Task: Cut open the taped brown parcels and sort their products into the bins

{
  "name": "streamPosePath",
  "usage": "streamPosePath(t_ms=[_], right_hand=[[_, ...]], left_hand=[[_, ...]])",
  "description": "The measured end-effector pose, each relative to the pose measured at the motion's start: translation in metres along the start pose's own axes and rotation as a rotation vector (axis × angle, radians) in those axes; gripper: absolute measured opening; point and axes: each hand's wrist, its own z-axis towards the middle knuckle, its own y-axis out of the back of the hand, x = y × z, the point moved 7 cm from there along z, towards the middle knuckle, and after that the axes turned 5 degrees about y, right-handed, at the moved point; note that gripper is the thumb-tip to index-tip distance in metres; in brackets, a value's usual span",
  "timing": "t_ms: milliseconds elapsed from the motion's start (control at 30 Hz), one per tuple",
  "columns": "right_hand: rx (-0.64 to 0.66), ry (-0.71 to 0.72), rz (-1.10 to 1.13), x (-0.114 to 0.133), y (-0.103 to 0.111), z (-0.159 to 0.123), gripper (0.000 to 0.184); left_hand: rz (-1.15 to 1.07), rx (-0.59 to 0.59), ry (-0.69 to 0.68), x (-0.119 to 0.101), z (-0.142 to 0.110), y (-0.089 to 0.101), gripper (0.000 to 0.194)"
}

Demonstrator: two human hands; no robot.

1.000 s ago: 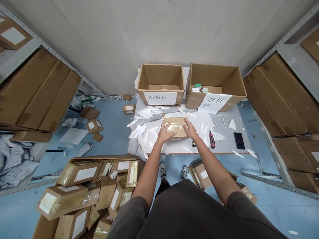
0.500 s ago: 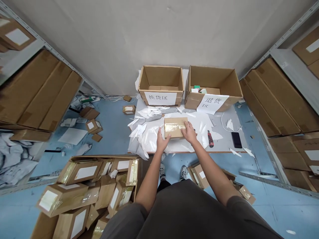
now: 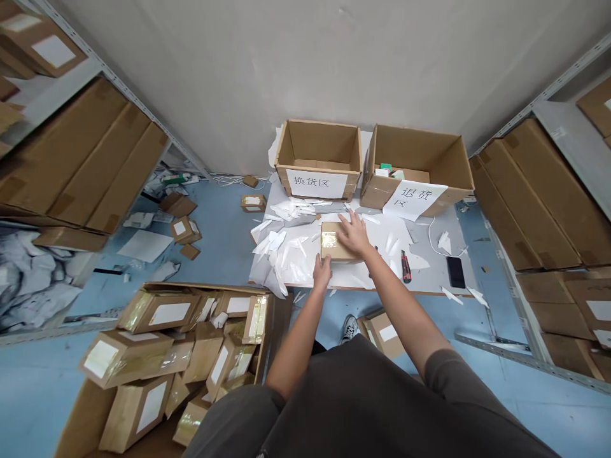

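Observation:
A small taped cardboard box (image 3: pixel 330 242) lies on the table, a shiny strip of tape across its top. My left hand (image 3: pixel 323 271) grips its near left corner, with the thumb against the front side. Over the right part of the box my right hand (image 3: pixel 354 235) lies with its fingers spread, reaching toward the far edge. A red and black utility knife (image 3: pixel 405 267) rests to the right of the box. Torn white paper strips (image 3: pixel 298 207) are scattered around on the table.
Two open cartons with handwritten signs, a left carton (image 3: pixel 319 145) and a right carton (image 3: pixel 424 152) with small boxes inside, stand at the back. A phone (image 3: pixel 455 272) lies at the right. A big carton (image 3: pixel 81 420) full of parcels stands at left, between shelves.
My right hand has slid from the box's right edge onto its top, fingers now spread. The left hand stays at the near left corner. The whole view has shifted slightly.

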Motion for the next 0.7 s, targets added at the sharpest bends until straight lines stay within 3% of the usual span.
streamPosePath(t_ms=[100, 167, 233, 333, 433, 533, 600, 700], right_hand=[[0.224, 0.008, -0.039, 0.021, -0.018, 0.029, 0.069], [0.327, -0.008, -0.067, 0.027, -0.025, 0.033, 0.067], [0.337, -0.022, -0.087, 0.028, -0.02, 0.027, 0.066], [0.234, -0.049, -0.05, 0.021, -0.002, 0.006, 0.065], [0.056, -0.047, 0.067, 0.011, 0.015, -0.02, 0.066], [-0.096, -0.059, 0.142, 0.0, 0.012, -0.049, 0.075], [-0.096, -0.101, 0.149, -0.009, -0.007, -0.067, 0.083], [0.026, -0.17, 0.125, -0.021, -0.052, -0.089, 0.088]], left_hand=[[-0.23, 0.011, 0.155, 0.003, -0.005, -0.008, 0.073], [-0.34, 0.009, 0.131, -0.004, -0.007, -0.011, 0.069], [-0.421, -0.005, 0.11, -0.01, -0.007, -0.009, 0.071], [-0.445, -0.049, 0.0, -0.024, -0.004, 0.001, 0.077], [-0.34, -0.074, -0.2, -0.045, 0.002, 0.015, 0.08], [-0.18, -0.043, -0.339, -0.059, 0.012, 0.024, 0.082], [-0.01, -0.02, -0.425, -0.062, 0.019, 0.027, 0.079], [0.322, 0.02, -0.484, -0.049, 0.03, 0.026, 0.081]])
